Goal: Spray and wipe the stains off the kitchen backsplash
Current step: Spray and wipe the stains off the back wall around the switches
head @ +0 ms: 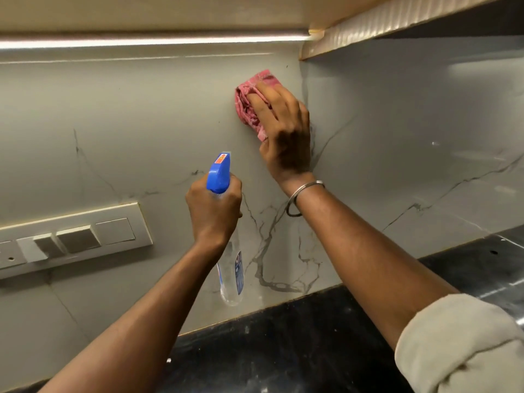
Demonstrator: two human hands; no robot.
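The backsplash is glossy grey marble-look tile with dark veins, meeting another wall at a corner on the right. High up near that corner, my right hand presses a crumpled pink cloth flat against the tile. Lower and to the left, my left hand grips the neck of a clear spray bottle with a blue trigger head, its nozzle pointing at the wall. A few small dark specks show on the tile left of the cloth.
A white switch panel is fixed to the wall at lower left. A black stone countertop runs along the bottom. An upper cabinet with a light strip hangs overhead, and a wooden shelf edge juts out at upper right.
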